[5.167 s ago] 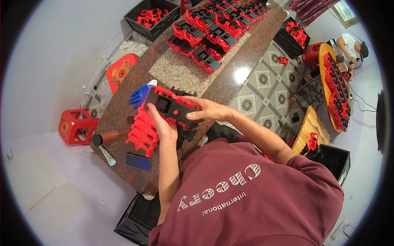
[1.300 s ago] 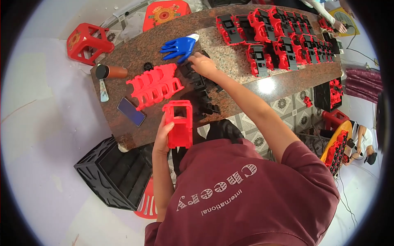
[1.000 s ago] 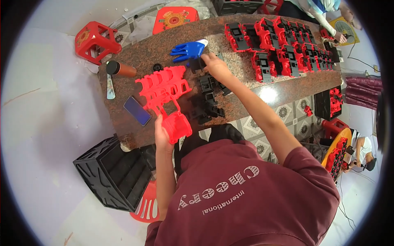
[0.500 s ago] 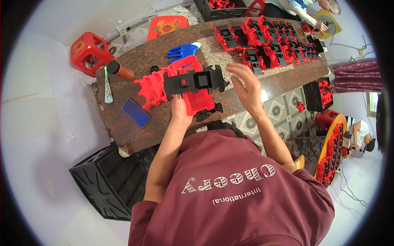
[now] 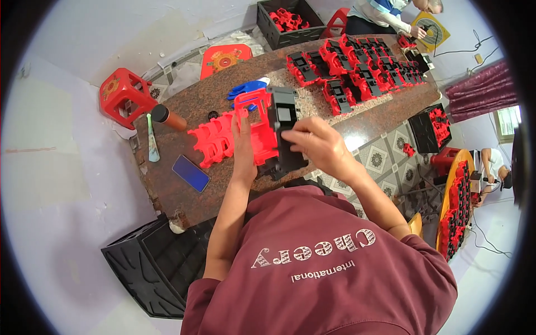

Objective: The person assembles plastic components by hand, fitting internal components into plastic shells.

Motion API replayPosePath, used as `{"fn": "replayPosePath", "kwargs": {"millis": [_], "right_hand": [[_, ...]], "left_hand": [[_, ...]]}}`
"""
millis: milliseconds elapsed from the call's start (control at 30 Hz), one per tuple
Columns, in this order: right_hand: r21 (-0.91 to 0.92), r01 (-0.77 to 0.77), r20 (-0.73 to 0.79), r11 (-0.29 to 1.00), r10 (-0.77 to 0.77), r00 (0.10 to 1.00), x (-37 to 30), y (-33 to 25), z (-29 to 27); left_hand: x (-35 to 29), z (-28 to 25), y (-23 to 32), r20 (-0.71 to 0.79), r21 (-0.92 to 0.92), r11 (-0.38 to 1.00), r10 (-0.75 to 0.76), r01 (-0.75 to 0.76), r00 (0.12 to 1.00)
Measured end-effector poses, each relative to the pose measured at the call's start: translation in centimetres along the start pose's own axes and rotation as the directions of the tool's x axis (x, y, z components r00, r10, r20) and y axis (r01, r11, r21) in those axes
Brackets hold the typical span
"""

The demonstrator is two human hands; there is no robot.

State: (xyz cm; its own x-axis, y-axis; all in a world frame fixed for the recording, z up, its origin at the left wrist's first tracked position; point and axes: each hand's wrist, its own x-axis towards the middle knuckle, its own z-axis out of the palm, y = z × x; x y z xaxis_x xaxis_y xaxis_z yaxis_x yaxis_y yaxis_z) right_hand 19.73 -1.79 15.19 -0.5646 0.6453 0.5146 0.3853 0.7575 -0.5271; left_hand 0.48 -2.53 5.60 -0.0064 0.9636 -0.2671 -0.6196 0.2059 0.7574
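My left hand [image 5: 244, 151] is closed round a red plastic housing [image 5: 262, 139], held above the table's near edge. Along the housing's right side stands a black plastic panel [image 5: 286, 114] with a square opening. My right hand [image 5: 324, 146] has its fingers bent and closed against the panel's face, the fingertips partly out of sight. Beyond my left hand, several red plastic shells [image 5: 209, 137] sit on the table. Blue gloves [image 5: 245, 89] lie behind the housing, partly covered by it.
The brown stone table [image 5: 167, 201] carries a phone [image 5: 191, 173], a dark-lidded bottle [image 5: 169, 118] and many red-and-black assemblies [image 5: 368, 75]. A black crate [image 5: 151, 262] stands at near left. Red stools [image 5: 125, 97] stand beyond. A co-worker's hand [image 5: 417, 32] is at far right.
My right hand has come in from the right onto the black panel. The panel has turned from lying crosswise over the housing to standing along its right side. The view has shifted slightly.
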Motion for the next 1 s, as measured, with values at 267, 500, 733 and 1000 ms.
{"fn": "replayPosePath", "kwargs": {"millis": [267,500,733,1000], "right_hand": [[-0.210,0.115,0.105,0.971,-0.095,0.990,0.5,-0.9,1.6],[-0.252,0.110,0.151,0.961,-0.073,0.986,0.4,0.0,1.6],[-0.334,0.171,0.121,0.927,-0.138,0.983,0.9,-0.2,1.6],[-0.350,0.169,0.101,0.921,-0.142,0.985,0.4,-0.1,1.3]], "left_hand": [[-0.6,1.0,0.8,0.181,-0.015,1.000,0.027,-0.025,0.983],[-0.6,2.2,1.1,0.163,0.094,0.989,0.098,-0.115,0.982],[-0.3,2.2,0.8,0.170,0.120,0.985,0.101,-0.123,0.980],[-0.6,2.9,1.4,0.181,0.107,0.986,0.103,-0.124,0.978]]}}
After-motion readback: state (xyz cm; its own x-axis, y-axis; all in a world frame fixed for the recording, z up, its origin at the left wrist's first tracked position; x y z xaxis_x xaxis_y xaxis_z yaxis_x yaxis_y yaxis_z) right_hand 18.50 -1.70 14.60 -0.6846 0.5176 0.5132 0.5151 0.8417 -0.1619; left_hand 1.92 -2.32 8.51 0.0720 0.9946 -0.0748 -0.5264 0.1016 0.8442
